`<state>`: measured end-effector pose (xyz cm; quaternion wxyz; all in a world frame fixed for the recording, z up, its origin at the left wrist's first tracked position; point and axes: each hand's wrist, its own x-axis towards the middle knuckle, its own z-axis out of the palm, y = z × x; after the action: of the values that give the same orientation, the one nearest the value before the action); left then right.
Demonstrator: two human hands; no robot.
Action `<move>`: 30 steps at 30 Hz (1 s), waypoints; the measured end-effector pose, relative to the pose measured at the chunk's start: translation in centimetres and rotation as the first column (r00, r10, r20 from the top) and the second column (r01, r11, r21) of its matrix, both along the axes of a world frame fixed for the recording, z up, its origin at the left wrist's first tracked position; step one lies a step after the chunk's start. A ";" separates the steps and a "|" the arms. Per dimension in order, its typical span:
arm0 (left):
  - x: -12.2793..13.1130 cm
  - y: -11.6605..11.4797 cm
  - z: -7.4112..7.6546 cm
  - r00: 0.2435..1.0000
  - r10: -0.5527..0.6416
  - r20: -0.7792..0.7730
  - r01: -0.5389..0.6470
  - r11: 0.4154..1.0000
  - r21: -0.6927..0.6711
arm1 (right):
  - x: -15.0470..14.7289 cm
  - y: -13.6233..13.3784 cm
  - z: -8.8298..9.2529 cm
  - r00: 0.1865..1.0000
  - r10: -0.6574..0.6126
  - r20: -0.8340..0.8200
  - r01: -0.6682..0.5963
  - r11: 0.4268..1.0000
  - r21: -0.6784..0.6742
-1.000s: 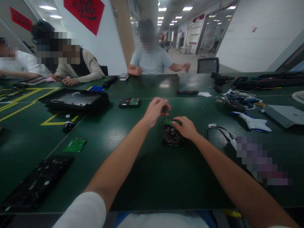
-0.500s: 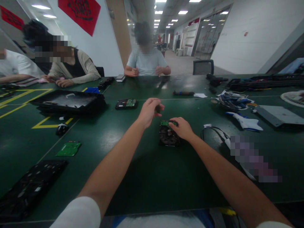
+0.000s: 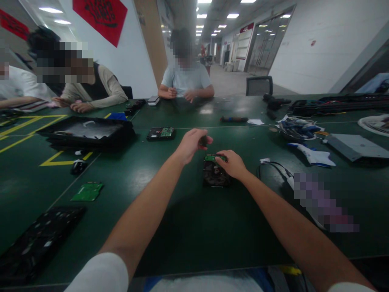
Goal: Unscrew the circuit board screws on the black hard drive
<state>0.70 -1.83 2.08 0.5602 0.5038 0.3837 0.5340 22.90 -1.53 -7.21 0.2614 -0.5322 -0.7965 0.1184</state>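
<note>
A black hard drive [image 3: 215, 174] with a green circuit board [image 3: 209, 157] at its far end lies on the table in front of me. My right hand [image 3: 233, 164] grips its far right corner, with the thumb over the board. Above and to the left of the drive, my left hand [image 3: 194, 144] is raised off the table with its fingers curled together. Something small and dark shows between those fingers, too blurred to name.
On the left are a loose green circuit board [image 3: 88, 191], a black drive stack [image 3: 42, 239], a mouse [image 3: 79, 166] and a black tray [image 3: 91, 132]. Another hard drive [image 3: 160, 133] lies beyond. Cables [image 3: 299, 129], a grey metal box [image 3: 358, 147] and a power strip [image 3: 306, 202] are right. Co-workers sit opposite.
My left hand has dipped slightly toward the drive, fingers still curled. My right hand and the drive stay in place. The co-worker opposite has shifted a hand inward.
</note>
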 end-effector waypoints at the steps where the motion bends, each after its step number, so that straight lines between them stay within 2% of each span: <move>1: 0.0 0.0 0.0 1.000 0.006 -0.015 -0.006 1.000 0.001 | 0.0 0.0 0.0 1.000 -0.004 0.003 0.004 1.000 -0.004; 7: -0.6 0.0 0.6 0.958 0.152 -0.243 -0.119 0.982 0.143 | 0.1 0.0 0.1 1.000 -0.012 0.017 0.012 1.000 -0.018; 10: -0.8 -0.1 0.9 0.939 0.159 -0.306 -0.118 0.982 0.149 | 0.1 0.0 0.0 1.000 -0.011 0.010 0.011 1.000 -0.019; 14: -0.4 -0.7 1.3 0.966 0.056 -0.252 -0.051 0.998 0.028 | 0.1 0.1 -0.1 1.000 -0.002 0.008 0.002 1.000 -0.009; 19: 0.3 -1.3 1.4 0.994 -0.110 -0.020 0.106 0.981 -0.165 | 0.1 0.2 -0.1 0.999 0.001 0.039 -0.001 1.000 -0.003; 22: 0.2 -1.2 1.3 0.989 -0.127 0.080 0.142 0.961 -0.237 | 0.0 0.1 0.0 0.999 -0.001 0.044 0.001 1.000 -0.001; 24: 0.0 -1.1 1.3 0.993 -0.104 0.062 0.116 0.964 -0.240 | 0.0 0.0 0.1 0.999 0.001 0.033 -0.001 1.000 -0.002; 30: -0.5 -0.8 1.4 0.992 -0.014 -0.129 -0.004 0.991 -0.136 | 0.0 -0.1 0.2 1.000 -0.016 0.023 0.016 1.000 -0.011</move>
<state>0.22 -2.65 3.53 0.5686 0.4988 0.4536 0.4714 22.92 -1.59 -7.05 0.2500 -0.5413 -0.7945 0.1148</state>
